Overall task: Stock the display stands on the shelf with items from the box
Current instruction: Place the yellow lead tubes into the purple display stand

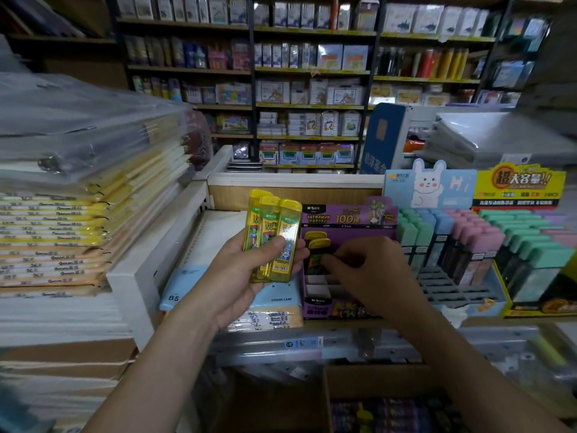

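Left of the purple display stand [346, 220], three yellow cases [274, 242] are gripped by the left hand [243, 276]; inside it, another case [314, 259], pinched by the right hand [371, 273], should be seated upright.

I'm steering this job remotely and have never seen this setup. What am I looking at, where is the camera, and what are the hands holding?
There is no machine here. A person works with bare hands, and the single picture comes from a camera worn on their head, looking forward and down. The left hand grips three yellow cases. The right hand reaches into the purple display stand and appears to pinch a fourth case at a slot. Beside it is a rabbit-topped stand of pastel cases. The cardboard box sits below, at the bottom edge.
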### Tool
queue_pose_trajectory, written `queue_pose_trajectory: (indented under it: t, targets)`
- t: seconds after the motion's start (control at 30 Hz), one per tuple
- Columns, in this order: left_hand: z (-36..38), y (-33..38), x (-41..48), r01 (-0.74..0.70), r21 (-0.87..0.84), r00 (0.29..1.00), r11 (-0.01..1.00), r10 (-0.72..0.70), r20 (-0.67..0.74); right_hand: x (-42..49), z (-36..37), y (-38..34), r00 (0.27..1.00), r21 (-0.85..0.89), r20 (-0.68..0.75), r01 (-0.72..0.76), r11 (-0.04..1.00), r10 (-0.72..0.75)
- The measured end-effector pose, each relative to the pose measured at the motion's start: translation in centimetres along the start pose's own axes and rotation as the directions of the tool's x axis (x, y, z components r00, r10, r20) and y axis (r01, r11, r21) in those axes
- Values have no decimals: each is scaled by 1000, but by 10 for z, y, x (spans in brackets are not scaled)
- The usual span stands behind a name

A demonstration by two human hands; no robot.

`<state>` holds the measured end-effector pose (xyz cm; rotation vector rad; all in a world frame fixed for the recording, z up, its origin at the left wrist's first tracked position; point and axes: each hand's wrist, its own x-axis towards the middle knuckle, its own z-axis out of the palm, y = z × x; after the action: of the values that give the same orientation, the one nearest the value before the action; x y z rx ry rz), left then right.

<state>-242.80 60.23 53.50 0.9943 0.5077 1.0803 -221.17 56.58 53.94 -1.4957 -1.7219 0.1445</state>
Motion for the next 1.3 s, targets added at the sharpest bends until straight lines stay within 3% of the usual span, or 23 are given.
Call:
queue_pose_trajectory:
  t: [0.23, 0.43, 0.7, 0.87, 1.0, 1.3]
  targets:
    - [-4, 0, 0, -16, 56, 999, 998, 14, 38, -4, -12, -27, 999, 306, 45, -11, 952, -3]
    - [-3, 1, -2, -15, 84, 999, 996, 12, 33, 8, -2, -45, 998, 338, 48, -51, 940, 37]
    - [1, -1, -6, -70, 81, 997, 994, 71, -11, 5, -6, -52, 997, 527, 56, -76, 846, 54]
    - [7, -6, -6, -214, 60, 964, 975, 221, -150, 2, -29, -41, 996, 481, -72, -9, 877, 49]
    - [12, -8, -6, -265, 177, 929, 948, 300, -218, 3, -35, -27, 996, 377, -81, 1, 926, 32]
    - [20, 0, -14, -245, 138, 938, 960, 271, -216, 8, -16, -17, 998, 353, 5, -63, 934, 65]
